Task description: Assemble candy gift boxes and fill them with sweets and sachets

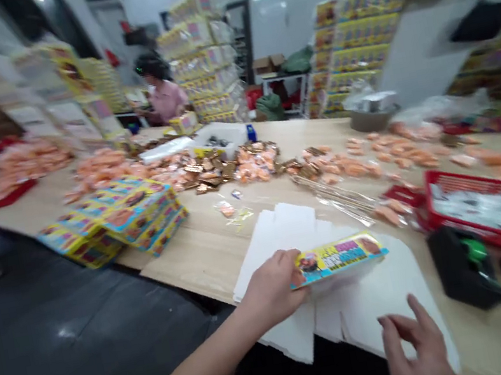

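My left hand [274, 283] grips one end of a flat box [340, 257] with a bright yellow, blue and pink printed side. The box is held just above a spread of white card sheets [281, 227] at the table's near edge. To the right of the box, my right hand [417, 345] hovers over the sheets with its fingers apart and nothing in them. Stacked printed boxes [138, 210] of similar colours lie on the table to the left.
Orange wrapped pieces [357, 162] and brown-gold packets [209, 172] are heaped across the table. A black tape dispenser [464, 272] and a red basket [495, 228] stand at right. A person in pink [167, 99] is at the back, near tall box stacks [203, 60].
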### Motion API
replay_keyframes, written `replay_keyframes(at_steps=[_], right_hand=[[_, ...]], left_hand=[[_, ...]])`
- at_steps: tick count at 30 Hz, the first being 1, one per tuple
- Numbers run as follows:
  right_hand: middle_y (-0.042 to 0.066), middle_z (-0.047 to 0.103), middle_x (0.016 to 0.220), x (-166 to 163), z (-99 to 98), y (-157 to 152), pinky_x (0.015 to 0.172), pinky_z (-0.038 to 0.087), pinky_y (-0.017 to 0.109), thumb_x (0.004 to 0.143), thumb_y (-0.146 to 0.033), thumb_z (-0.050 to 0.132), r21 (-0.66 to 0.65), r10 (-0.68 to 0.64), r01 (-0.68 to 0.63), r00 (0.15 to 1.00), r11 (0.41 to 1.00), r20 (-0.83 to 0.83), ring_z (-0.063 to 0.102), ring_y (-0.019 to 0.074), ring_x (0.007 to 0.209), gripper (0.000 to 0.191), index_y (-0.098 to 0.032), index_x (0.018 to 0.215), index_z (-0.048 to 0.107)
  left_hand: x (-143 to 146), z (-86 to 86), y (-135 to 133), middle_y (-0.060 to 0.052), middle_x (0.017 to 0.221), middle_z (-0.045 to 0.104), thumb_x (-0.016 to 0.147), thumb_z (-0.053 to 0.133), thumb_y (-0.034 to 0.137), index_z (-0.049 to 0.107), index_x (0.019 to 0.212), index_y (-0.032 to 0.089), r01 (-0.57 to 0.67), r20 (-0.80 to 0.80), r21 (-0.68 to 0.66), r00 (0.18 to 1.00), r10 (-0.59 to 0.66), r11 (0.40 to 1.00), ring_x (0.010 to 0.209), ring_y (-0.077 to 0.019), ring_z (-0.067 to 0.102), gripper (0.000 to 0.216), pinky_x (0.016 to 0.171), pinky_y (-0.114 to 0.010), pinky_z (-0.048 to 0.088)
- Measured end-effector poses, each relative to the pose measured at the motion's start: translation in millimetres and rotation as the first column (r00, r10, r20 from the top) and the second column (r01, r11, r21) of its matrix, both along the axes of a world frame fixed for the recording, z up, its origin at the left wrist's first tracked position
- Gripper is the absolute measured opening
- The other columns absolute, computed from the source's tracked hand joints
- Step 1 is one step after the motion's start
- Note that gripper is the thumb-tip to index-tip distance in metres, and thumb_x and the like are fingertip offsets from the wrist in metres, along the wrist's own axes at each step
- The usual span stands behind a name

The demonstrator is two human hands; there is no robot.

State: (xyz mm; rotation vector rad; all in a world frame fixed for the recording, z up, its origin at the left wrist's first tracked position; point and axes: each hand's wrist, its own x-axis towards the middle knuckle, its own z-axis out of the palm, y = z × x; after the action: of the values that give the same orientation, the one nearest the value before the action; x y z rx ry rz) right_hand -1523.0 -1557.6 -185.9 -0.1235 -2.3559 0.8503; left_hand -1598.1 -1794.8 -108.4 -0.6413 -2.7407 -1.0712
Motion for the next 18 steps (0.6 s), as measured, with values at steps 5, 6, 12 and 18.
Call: replay_keyframes(at_steps=[5, 6, 12, 18], right_hand=[[0.013, 0.072, 0.103, -17, -39.3, -51, 0.074, 0.051, 0.041, 0.088, -0.042, 0.051, 0.517, 0.646, -0.501, 0.750, 0.694, -0.140, 0.068, 0.0315, 0.091, 0.050, -0.020, 0.133, 0.052], [0.017, 0.069, 0.112, -16, -49.2, -65, 0.077, 0.050, 0.046, 0.086, -0.045, 0.050, 0.580, 0.663, -0.491, 0.740, 0.650, -0.117, 0.066, 0.0368, 0.099, 0.055, -0.017, 0.134, 0.052], [0.016, 0.066, 0.123, -15, -93.1, -86, 0.086, 0.048, 0.048, 0.079, -0.024, 0.049, 0.718, 0.576, -0.378, 0.816, 0.585, -0.040, 0.065, 0.0342, 0.107, 0.051, -0.019, 0.130, 0.055], [0.015, 0.070, 0.116, -20, -56.2, -75, 0.078, 0.054, 0.037, 0.081, -0.022, 0.054, 0.779, 0.692, -0.469, 0.719, 0.415, 0.064, 0.069, 0.0300, 0.099, 0.035, -0.014, 0.113, 0.066]], left_hand=[[-12, 38.8, -88, -0.009, 0.119, 0.059, 0.079, 0.067, 0.013, 0.048, 0.128, 0.022, -0.372, -0.396, 0.119, 0.832, 0.387, 0.921, 0.112, -0.0244, 0.056, 0.054, 0.097, -0.039, 0.049], [-17, 47.3, -113, -0.010, 0.121, 0.057, 0.079, 0.063, 0.009, 0.047, 0.129, 0.022, -0.482, -0.499, 0.131, 0.723, 0.478, 0.866, 0.116, -0.0248, 0.053, 0.055, 0.100, -0.040, 0.046], [-44, 70.4, -259, -0.015, 0.132, 0.049, 0.081, 0.048, 0.005, 0.049, 0.131, 0.018, -0.767, -0.646, -0.014, 0.497, 0.579, 0.642, 0.129, -0.0291, 0.040, 0.051, 0.113, -0.046, 0.031], [-33, 24.5, -301, -0.020, 0.143, 0.038, 0.077, 0.056, 0.016, 0.040, 0.140, 0.011, -0.826, -0.596, -0.191, 0.527, 0.606, 0.531, 0.136, -0.0389, 0.031, 0.066, 0.113, -0.054, 0.024]])
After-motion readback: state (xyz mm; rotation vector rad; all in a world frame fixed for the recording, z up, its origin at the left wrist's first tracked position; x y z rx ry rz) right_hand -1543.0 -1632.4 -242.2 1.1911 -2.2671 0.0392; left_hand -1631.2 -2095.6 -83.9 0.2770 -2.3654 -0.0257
